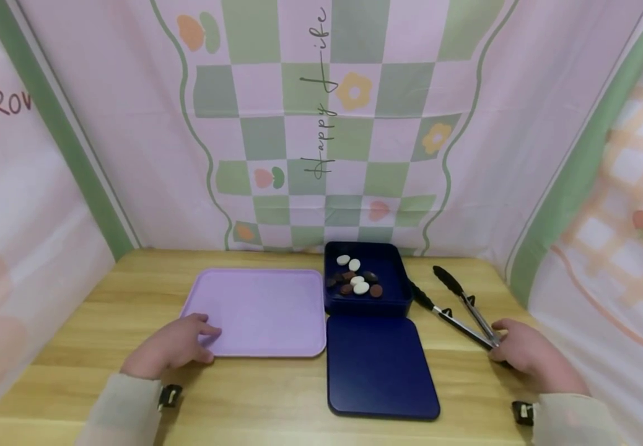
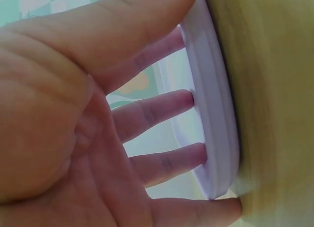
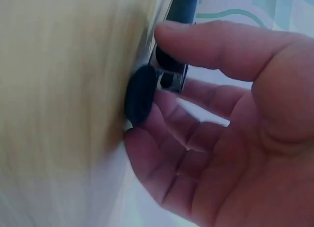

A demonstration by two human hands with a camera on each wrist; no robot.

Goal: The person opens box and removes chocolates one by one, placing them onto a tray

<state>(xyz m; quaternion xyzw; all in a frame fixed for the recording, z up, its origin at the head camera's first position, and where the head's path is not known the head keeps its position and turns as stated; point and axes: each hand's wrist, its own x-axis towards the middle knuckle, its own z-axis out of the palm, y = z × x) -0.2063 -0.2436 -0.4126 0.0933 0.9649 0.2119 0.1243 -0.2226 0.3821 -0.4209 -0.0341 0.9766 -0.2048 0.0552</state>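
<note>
The left hand [image 1: 179, 344], fingers spread wide, touches the near-left corner of the lilac tray [image 1: 268, 313]. Right of the tray stands the navy box [image 1: 368, 308] — white and brown pieces [image 1: 360, 288] inside — with the flat navy lid [image 1: 380, 368] in front. Farther right, the tongs [image 1: 466, 330] lie splayed; the right hand [image 1: 528, 350] grips their joined near end — thumb and fingers curled.

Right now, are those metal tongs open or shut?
Open: the tongs form a V, their arms spread apart beyond the right hand.
</note>
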